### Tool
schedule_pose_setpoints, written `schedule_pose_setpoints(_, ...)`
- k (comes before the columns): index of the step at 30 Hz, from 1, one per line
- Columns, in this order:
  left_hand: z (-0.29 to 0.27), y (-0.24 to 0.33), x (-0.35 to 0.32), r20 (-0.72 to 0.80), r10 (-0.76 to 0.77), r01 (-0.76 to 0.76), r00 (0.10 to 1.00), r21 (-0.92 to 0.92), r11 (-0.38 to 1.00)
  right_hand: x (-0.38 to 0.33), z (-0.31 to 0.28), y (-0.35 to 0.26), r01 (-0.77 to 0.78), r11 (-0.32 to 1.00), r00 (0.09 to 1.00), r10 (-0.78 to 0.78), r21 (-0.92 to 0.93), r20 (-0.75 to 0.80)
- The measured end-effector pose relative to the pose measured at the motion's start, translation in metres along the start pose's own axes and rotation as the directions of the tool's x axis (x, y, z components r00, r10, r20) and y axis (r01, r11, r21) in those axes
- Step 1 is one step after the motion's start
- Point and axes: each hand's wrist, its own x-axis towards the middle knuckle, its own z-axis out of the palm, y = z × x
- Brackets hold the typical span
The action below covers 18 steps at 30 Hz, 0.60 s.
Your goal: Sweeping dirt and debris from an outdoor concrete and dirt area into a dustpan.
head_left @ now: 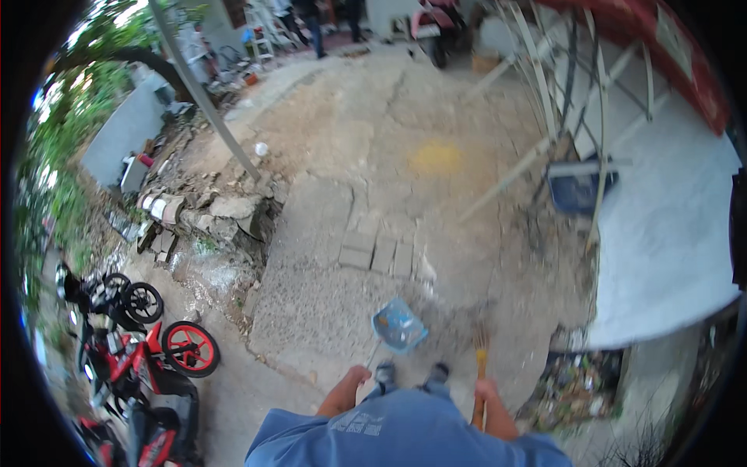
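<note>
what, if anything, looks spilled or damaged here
A diffuse yellow patch stands out against the grey concrete ground ahead, perhaps spilled powder. Left of it, jagged grey concrete chunks look broken away.

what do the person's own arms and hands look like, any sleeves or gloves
The left hand and right hand show no gloves. Both forearms are bare, coming out of the wide short sleeves of a plain blue shirt with a pale print on its left side. Rings would be too small to make out.
</note>
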Motion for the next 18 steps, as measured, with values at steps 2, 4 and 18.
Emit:
schedule_pose_setpoints(2,0.003,-0.032,-0.002,-0.136,0.209,-0.235,0.968,-0.222,0.946,0.036,0.03,0.016,0.191,0.956,0.978,-0.205,-0.222,-0.041)
schedule_pose_setpoints(4,-0.01,-0.046,0.004,-0.085,0.149,-0.166,0.985,-0.244,0.955,0.012,0.038,-0.029,0.072,0.997,0.986,-0.066,0.035,-0.153)
schedule_pose_setpoints(18,-0.006,-0.116,0.0,-0.006,-0.15,0.137,0.989,-0.373,0.918,-0.102,0.074,-0.034,0.064,0.997,0.952,-0.073,-0.041,-0.297)
